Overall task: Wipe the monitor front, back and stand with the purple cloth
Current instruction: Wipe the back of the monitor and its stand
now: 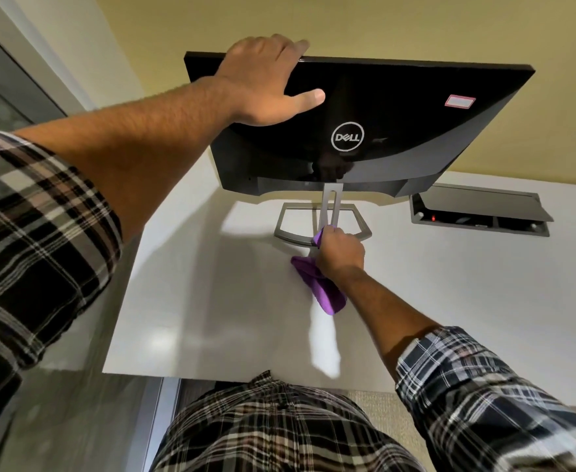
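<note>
The monitor (399,124) stood on the white bench (211,301) with its glossy black back turned toward the person, the round logo (347,136) facing the camera; the left arm reached up and forward, and the left hand (266,80) lay over the top edge near the upper left corner, fingers (293,46) hooked over the rim toward the hidden screen side and thumb (308,97) spread flat against the back panel. The right arm stretched low across the bench, sleeve rolled to the forearm; the right hand (339,252) gripped the purple cloth (320,284), fingers curled around it at the foot of the grey stand (331,212), where the upright met the base frame; the loose tail of the cloth trailed back under the wrist onto the bench. A recessed cable box (480,212) with its lid raised sat in the bench to the right of the stand.
</note>
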`<action>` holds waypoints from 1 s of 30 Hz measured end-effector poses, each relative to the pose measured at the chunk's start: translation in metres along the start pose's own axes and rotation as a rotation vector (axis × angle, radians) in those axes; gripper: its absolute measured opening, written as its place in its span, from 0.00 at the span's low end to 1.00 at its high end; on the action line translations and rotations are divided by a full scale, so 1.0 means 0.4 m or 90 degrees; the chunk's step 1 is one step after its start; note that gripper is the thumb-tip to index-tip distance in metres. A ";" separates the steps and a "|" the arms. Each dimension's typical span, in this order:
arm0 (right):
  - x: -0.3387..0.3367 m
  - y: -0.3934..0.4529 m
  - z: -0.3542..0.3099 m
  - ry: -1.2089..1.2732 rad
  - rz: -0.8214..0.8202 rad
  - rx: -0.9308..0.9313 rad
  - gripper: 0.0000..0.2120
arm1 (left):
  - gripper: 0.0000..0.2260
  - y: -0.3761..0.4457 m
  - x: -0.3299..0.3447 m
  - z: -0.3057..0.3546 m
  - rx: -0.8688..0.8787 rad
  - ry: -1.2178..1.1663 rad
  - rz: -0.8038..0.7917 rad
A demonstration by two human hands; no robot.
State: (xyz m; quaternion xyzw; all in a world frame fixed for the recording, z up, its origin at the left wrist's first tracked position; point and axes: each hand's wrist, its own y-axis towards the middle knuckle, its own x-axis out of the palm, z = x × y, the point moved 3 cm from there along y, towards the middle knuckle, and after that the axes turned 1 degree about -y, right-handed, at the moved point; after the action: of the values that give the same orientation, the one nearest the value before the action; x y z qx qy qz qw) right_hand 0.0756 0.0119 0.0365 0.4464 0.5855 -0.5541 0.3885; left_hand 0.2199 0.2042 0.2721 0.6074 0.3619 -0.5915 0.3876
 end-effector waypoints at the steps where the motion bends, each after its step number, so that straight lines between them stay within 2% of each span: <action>1: -0.008 0.003 -0.003 -0.009 0.002 -0.002 0.14 | 0.44 0.001 -0.001 0.001 0.000 0.000 -0.002; 6: -0.043 0.012 0.000 -0.053 -0.004 -0.023 0.13 | 0.44 0.007 -0.004 -0.001 -0.007 0.000 -0.005; 9: -0.026 -0.021 0.042 -0.007 0.022 -0.018 0.14 | 0.44 0.013 -0.004 0.000 -0.017 -0.004 -0.013; 11: -0.006 -0.060 0.085 0.080 0.073 -0.023 0.11 | 0.44 0.017 -0.003 -0.002 -0.017 -0.004 -0.009; 15: -0.007 -0.091 0.110 0.247 0.145 -0.070 0.19 | 0.44 0.018 0.000 -0.008 -0.018 -0.004 -0.010; 17: -0.036 -0.080 0.086 0.322 0.211 -0.068 0.13 | 0.44 0.020 0.001 -0.007 -0.017 -0.004 -0.011; 20: -0.107 -0.039 0.038 0.416 0.311 -0.003 0.07 | 0.45 0.022 0.001 -0.010 -0.016 -0.004 -0.012; 22: -0.165 -0.002 0.008 0.403 0.355 -0.015 0.11 | 0.45 0.020 0.003 -0.011 -0.018 -0.006 -0.013; 23: -0.185 0.016 -0.006 0.341 0.366 -0.050 0.13 | 0.46 0.020 0.003 -0.013 -0.019 -0.007 -0.012; 24: -0.185 0.034 -0.015 0.271 0.343 -0.092 0.16 | 0.46 0.021 0.004 -0.014 -0.020 -0.006 -0.011; 26: -0.149 0.056 -0.014 0.167 0.227 -0.135 0.23 | 0.45 0.023 0.005 -0.014 -0.023 -0.004 -0.010; 28: -0.090 0.055 0.001 0.098 0.123 -0.134 0.26 | 0.45 0.023 0.006 -0.013 -0.023 -0.008 -0.011; 30: -0.033 0.041 0.001 0.060 0.075 -0.131 0.26 | 0.45 0.021 0.008 -0.012 -0.025 -0.009 -0.009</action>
State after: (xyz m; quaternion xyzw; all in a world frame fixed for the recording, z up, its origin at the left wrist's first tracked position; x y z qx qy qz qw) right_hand 0.0950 0.0100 0.0440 0.4634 0.6296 -0.4457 0.4361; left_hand 0.2300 0.2048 0.2694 0.5926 0.3751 -0.5915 0.3978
